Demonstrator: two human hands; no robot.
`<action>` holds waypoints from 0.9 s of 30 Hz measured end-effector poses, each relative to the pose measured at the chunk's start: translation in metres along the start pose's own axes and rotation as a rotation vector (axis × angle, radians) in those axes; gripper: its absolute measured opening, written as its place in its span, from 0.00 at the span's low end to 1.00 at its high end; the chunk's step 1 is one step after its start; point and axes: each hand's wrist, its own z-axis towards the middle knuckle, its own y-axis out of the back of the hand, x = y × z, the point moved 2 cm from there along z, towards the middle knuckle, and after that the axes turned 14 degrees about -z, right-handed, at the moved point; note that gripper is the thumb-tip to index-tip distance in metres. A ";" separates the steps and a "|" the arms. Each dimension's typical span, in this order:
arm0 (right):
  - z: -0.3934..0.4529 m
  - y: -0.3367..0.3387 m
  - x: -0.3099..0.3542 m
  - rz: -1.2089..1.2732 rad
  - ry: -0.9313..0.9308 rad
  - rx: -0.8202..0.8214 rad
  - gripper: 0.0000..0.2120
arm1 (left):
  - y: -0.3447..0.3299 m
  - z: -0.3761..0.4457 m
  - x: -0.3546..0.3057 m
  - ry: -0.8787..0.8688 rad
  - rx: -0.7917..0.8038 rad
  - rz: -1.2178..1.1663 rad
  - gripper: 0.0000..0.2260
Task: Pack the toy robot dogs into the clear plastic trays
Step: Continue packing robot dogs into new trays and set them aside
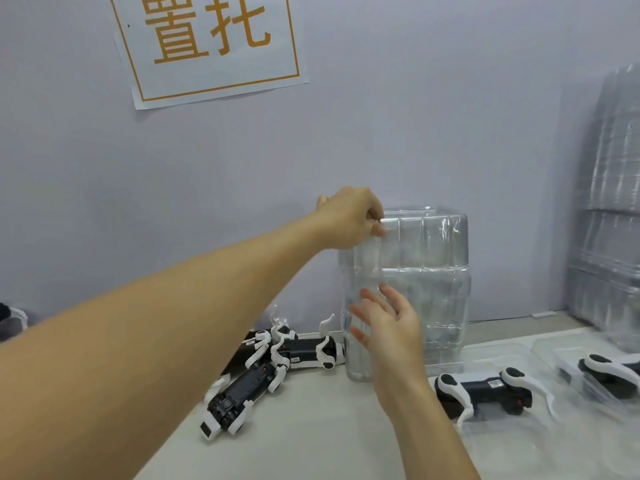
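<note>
My left hand [349, 220] sits at the top corner of the upright tray stack [426, 271] against the wall [381, 133]; my right hand [388, 327] is below it, at the stack's front. Left of the right hand, loose toy dogs [263, 368] lie on the tabletop [311, 427]. To its right, one dog [485, 389] lies in a flat tray [502, 355], with another tray stack [613, 202] beyond.

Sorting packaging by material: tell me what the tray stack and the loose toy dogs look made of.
Tray stack: thin clear plastic, glossy; the wall shows through it and the moulded ribs catch highlights. The left hand pinches its top edge. Toy dogs: apparently hard moulded plastic, black bodies with smooth white leg shells.
</note>
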 end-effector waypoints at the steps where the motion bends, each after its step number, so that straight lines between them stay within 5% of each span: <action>1: 0.001 0.000 0.000 0.025 0.002 0.000 0.18 | 0.001 0.001 -0.001 0.008 -0.015 -0.032 0.08; 13: 0.017 -0.002 0.008 0.283 0.027 -0.117 0.16 | 0.005 -0.027 0.013 0.043 -0.107 -0.228 0.06; 19: 0.023 -0.002 0.004 0.275 0.030 -0.100 0.02 | 0.012 -0.037 0.017 0.055 -0.106 -0.280 0.05; 27: 0.024 0.002 0.002 0.358 0.053 -0.159 0.02 | 0.016 -0.038 0.016 0.064 -0.070 -0.419 0.03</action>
